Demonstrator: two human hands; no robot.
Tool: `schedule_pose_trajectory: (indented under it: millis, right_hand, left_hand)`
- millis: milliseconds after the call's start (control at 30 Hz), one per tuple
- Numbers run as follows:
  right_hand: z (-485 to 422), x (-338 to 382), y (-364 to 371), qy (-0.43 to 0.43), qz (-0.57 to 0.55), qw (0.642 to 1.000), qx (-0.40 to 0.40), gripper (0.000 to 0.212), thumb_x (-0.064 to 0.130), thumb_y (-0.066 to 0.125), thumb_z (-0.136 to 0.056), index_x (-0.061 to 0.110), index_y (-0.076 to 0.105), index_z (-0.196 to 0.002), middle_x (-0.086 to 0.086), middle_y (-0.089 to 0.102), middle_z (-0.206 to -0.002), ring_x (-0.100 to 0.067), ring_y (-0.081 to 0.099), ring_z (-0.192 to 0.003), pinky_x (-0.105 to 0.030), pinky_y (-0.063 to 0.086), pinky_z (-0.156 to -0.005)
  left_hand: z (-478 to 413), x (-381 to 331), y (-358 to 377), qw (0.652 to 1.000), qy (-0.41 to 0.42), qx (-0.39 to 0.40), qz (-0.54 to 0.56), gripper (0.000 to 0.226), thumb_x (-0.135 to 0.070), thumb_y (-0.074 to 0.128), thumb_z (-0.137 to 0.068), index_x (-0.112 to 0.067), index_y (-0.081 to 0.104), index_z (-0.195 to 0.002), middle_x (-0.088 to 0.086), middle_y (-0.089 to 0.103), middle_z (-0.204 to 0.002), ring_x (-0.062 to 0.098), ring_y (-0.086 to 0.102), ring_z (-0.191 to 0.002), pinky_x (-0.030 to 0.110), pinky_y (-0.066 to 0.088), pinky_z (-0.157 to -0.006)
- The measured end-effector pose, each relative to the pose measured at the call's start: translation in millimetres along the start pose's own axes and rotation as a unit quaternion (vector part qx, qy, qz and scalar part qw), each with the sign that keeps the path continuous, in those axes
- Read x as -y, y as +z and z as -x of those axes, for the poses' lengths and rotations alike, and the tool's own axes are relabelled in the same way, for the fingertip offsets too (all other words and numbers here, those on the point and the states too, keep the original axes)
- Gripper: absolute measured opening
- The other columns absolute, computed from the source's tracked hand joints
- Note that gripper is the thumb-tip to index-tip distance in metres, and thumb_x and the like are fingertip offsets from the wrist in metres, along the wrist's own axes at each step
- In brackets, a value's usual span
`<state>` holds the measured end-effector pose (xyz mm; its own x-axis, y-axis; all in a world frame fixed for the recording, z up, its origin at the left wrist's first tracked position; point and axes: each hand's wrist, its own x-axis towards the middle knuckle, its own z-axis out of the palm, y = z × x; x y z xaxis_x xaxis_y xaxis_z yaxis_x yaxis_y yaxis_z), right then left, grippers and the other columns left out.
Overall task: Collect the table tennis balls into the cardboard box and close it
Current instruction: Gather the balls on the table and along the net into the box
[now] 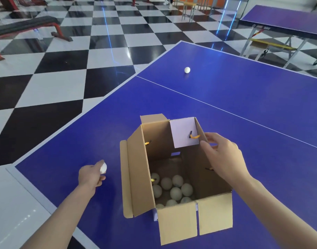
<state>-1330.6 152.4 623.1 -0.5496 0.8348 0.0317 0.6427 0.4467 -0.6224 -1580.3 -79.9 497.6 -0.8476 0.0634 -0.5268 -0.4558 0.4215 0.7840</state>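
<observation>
An open cardboard box (139, 168) stands on the blue table tennis table (243, 108), flaps up, with several white balls (175, 192) lying on its bottom. My left hand (90, 175) hovers left of the box, low over the table, closed around one white ball (103, 167). My right hand (224, 157) rests on the box's right wall near the top, thumb inside and fingers outside. Another white ball (187, 69) lies alone on the far half of the table, beyond the white centre line.
The table's left edge runs diagonally past my left hand; beyond it is a black-and-white chequered floor (64, 60). A second blue table (288, 20) stands at the back right, and a bench with red legs (28, 27) at the back left.
</observation>
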Motion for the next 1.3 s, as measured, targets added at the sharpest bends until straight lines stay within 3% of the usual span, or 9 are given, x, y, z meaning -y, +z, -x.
schedule_pose_trajectory:
  millis: [133, 300, 433, 533, 700, 833, 933, 1100, 1300]
  right_hand:
    - [-1, 2, -1, 0.015, 0.005, 1.0, 0.006, 0.029, 0.039, 0.049, -0.092, 0.028, 0.062, -0.115, 0.012, 0.061, -0.086, -0.009, 0.061, -0.061, -0.028, 0.051, -0.052]
    - [0, 6, -2, 0.026, 0.0, 1.0, 0.015, 0.031, 0.04, 0.049, -0.092, 0.026, 0.063, -0.115, 0.012, 0.062, -0.088, -0.012, 0.063, -0.061, -0.032, 0.055, -0.055]
    - [0, 9, -2, 0.033, -0.006, 0.999, 0.018, 0.031, 0.038, 0.049, -0.092, 0.024, 0.063, -0.116, 0.01, 0.063, -0.091, -0.014, 0.064, -0.064, -0.03, 0.054, -0.056]
    - [1, 9, -3, 0.036, -0.01, 0.999, 0.019, 0.03, 0.035, 0.05, -0.091, 0.024, 0.065, -0.115, 0.008, 0.068, -0.099, -0.013, 0.062, -0.068, -0.026, 0.05, -0.056]
    - [2, 10, -5, 0.046, -0.019, 0.999, 0.022, 0.03, 0.033, 0.052, -0.09, 0.022, 0.065, -0.115, 0.006, 0.069, -0.107, -0.008, 0.06, -0.065, -0.02, 0.045, -0.05]
    - [4, 13, -6, 0.05, -0.029, 0.998, 0.024, 0.03, 0.03, 0.054, -0.089, 0.021, 0.065, -0.115, 0.005, 0.069, -0.107, -0.003, 0.058, -0.067, -0.019, 0.041, -0.048]
    - [6, 16, -6, 0.057, -0.032, 0.997, 0.029, 0.029, 0.027, 0.055, -0.087, 0.023, 0.066, -0.113, 0.005, 0.069, -0.105, -0.003, 0.058, -0.07, -0.019, 0.041, -0.048]
    - [7, 19, -5, 0.066, -0.034, 0.997, 0.034, 0.028, 0.025, 0.054, -0.087, 0.022, 0.066, -0.113, 0.003, 0.069, -0.105, -0.012, 0.061, -0.075, -0.021, 0.042, -0.049]
    - [5, 20, -5, 0.078, -0.031, 0.996, 0.035, 0.028, 0.024, 0.053, -0.087, 0.023, 0.069, -0.11, 0.007, 0.069, -0.101, -0.014, 0.064, -0.068, -0.022, 0.047, -0.049]
  left_hand:
    - [33, -46, -3, 0.994, 0.053, -0.014, 0.093, 0.029, -0.041, 0.057, -0.088, -0.013, 0.059, -0.082, 0.008, 0.07, -0.077, 0.014, 0.042, -0.047, 0.027, 0.036, -0.045]
    - [86, -106, -2, 0.967, 0.168, 0.01, 0.191, 0.035, -0.049, 0.055, -0.085, -0.014, 0.06, -0.084, 0.004, 0.071, -0.068, 0.01, 0.032, -0.035, 0.017, 0.025, -0.033]
    - [127, -129, 6, 0.942, 0.263, 0.057, 0.201, 0.034, -0.047, 0.055, -0.087, -0.013, 0.06, -0.087, 0.004, 0.071, -0.069, 0.006, 0.036, -0.034, 0.014, 0.029, -0.032]
    - [152, -133, 12, 0.924, 0.341, 0.085, 0.148, 0.027, -0.045, 0.059, -0.083, -0.018, 0.061, -0.088, 0.005, 0.07, -0.082, 0.008, 0.047, -0.047, 0.016, 0.037, -0.042]
    - [174, -125, 29, 0.881, 0.454, 0.134, -0.001, 0.027, -0.036, 0.073, -0.075, -0.027, 0.06, -0.097, -0.016, 0.063, -0.091, 0.002, 0.061, -0.084, 0.014, 0.051, -0.063]
    - [176, -111, 39, 0.801, 0.55, 0.135, -0.191, 0.037, -0.049, 0.069, -0.074, -0.029, 0.057, -0.103, -0.015, 0.062, -0.095, 0.008, 0.059, -0.084, 0.027, 0.054, -0.062]
    - [178, -102, 44, 0.742, 0.607, 0.111, -0.262, 0.038, -0.052, 0.065, -0.076, -0.029, 0.057, -0.105, -0.017, 0.061, -0.098, 0.004, 0.056, -0.08, 0.011, 0.037, -0.056]
    - [178, -92, 54, 0.703, 0.63, 0.121, -0.308, 0.039, -0.049, 0.065, -0.078, -0.024, 0.057, -0.107, -0.008, 0.062, -0.099, 0.012, 0.059, -0.083, 0.033, 0.054, -0.061]
    - [178, -85, 59, 0.668, 0.65, 0.086, -0.353, 0.04, -0.043, 0.071, -0.075, -0.021, 0.062, -0.107, -0.003, 0.066, -0.096, 0.016, 0.054, -0.087, 0.028, 0.049, -0.055]
